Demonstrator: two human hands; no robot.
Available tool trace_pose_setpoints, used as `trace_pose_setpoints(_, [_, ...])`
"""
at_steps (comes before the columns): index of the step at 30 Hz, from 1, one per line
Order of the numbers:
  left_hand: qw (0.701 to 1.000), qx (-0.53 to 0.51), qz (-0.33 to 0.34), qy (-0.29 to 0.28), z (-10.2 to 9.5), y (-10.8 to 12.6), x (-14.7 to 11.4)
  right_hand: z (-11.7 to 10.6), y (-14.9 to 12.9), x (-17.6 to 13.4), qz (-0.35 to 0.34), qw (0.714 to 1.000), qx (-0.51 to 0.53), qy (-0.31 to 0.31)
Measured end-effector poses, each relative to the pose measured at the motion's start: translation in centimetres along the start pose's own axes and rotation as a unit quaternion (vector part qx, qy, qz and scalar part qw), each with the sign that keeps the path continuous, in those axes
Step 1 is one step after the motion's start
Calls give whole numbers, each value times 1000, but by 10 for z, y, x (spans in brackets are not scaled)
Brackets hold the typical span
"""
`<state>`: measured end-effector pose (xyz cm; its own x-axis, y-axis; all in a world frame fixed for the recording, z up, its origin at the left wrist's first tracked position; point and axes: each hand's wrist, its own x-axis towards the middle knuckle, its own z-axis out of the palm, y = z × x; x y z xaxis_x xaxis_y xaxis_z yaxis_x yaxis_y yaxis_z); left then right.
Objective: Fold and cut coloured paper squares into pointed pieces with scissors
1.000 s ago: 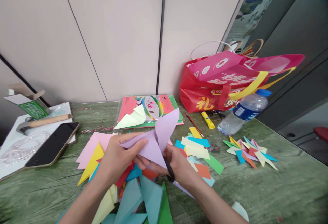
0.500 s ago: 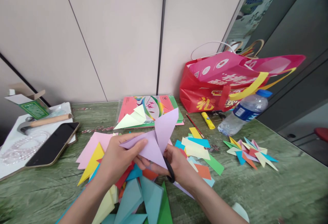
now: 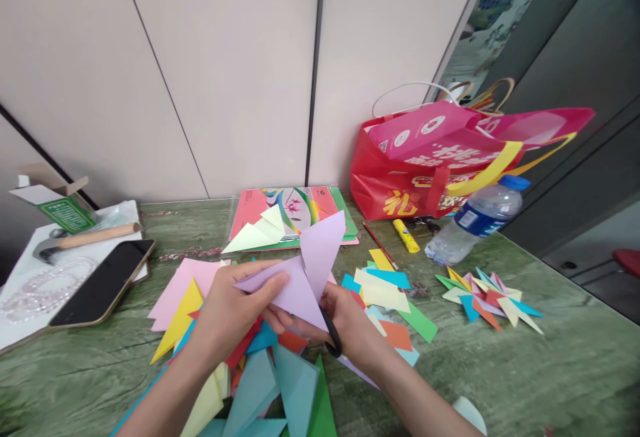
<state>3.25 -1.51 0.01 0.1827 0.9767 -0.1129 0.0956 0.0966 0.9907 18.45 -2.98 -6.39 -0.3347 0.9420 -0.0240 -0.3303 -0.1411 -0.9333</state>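
My left hand [image 3: 253, 297] pinches a folded sheet of lilac paper [image 3: 295, 293] between thumb and fingers. One flap of the paper stands up toward the back. My right hand [image 3: 345, 323] is closed round scissors [image 3: 331, 332]; a black handle loop shows, while the blades are hidden by the paper and fingers. Beneath both hands lie folded teal pieces [image 3: 255, 383], a yellow piece [image 3: 180, 320] and pink sheets [image 3: 183, 283]. Cut strips of coloured paper [image 3: 385, 290] are scattered just right of my right hand.
At the back are a pack of coloured paper [image 3: 250, 207], a red gift bag [image 3: 390, 183] and a water bottle [image 3: 470, 223]. A yellow glue stick [image 3: 406, 235] and folded paper stars [image 3: 487, 297] lie right. A phone [image 3: 103, 283] and a hammer-like tool [image 3: 90, 237] lie left.
The upright flap of the lilac paper has tipped slightly to the left. Both hands stay in nearly the same place with the same holds.
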Motion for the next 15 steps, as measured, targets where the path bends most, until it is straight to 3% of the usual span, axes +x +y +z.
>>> trace_pose_setpoints(15, [1000, -2, -7, 9, 2, 1, -1, -2, 5, -1, 12, 1000, -25, -4])
